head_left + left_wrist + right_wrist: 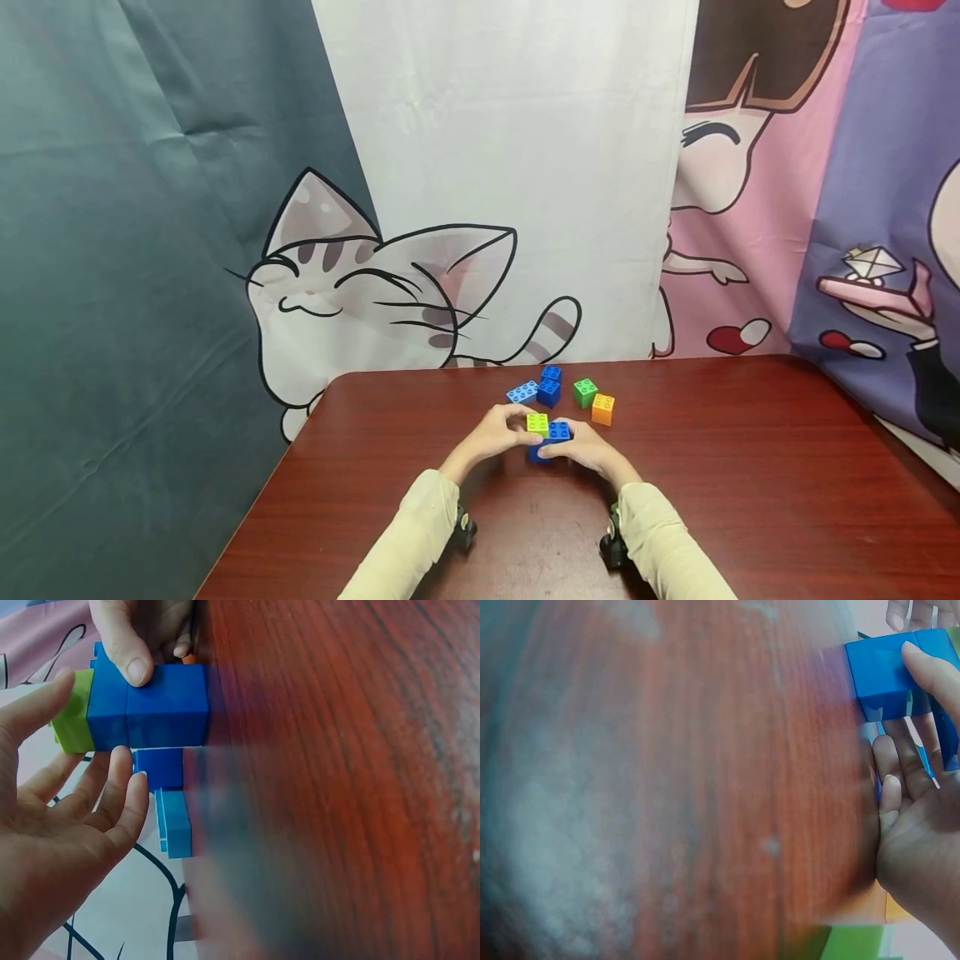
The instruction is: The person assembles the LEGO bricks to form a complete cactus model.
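A small stack of toy building bricks stands at the middle of the table, between both hands. Its top is a lime-green brick (537, 422), set on the left part of a blue brick (559, 430) that juts out to the right. Another blue brick (169, 705) forms the bottom. My left hand (495, 432) pinches the lime-green brick between thumb and fingers; its other fingertips lie beside the blue ones. My right hand (590, 447) grips the blue bricks, its thumb (930, 671) pressed on their near side.
Behind the stack lie a light-blue brick (522, 392), two dark-blue bricks (549, 393), a green brick (585, 392) and an orange brick (602, 409). The brown table (750, 467) ends at a printed curtain (510, 167).
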A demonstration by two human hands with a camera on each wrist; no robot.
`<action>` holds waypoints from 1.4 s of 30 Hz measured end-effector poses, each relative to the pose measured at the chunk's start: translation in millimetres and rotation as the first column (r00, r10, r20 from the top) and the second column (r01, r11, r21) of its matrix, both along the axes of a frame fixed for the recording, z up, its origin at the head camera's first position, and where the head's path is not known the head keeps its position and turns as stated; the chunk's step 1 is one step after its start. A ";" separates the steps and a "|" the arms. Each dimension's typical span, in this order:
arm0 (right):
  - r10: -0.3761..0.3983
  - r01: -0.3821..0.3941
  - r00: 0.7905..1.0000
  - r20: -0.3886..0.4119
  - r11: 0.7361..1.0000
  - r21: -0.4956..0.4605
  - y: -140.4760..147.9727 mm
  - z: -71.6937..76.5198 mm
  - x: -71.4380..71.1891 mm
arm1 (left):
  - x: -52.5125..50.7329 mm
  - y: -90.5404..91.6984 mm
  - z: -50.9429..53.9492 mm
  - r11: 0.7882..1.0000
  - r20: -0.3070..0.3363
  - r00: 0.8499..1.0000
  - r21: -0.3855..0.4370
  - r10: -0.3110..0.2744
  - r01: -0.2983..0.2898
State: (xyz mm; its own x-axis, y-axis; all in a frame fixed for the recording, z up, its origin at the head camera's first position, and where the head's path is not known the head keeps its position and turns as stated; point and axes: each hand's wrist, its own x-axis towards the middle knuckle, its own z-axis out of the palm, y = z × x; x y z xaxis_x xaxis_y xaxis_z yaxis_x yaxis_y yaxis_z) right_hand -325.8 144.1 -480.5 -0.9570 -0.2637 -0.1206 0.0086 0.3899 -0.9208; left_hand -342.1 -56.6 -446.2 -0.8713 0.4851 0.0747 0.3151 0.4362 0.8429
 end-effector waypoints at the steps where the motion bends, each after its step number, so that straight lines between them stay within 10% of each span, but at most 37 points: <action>1: 0.000 0.000 1.000 -0.002 1.000 0.000 0.0 0.2 0.5 | -0.3 -0.5 0.3 1.000 -0.007 1.000 -0.003 0.001 -0.001; 42: -0.042 0.041 0.999 0.018 0.998 0.043 -0.4 -2.7 -1.3 | -31.5 0.0 2.2 0.970 0.000 0.978 0.127 0.211 -0.209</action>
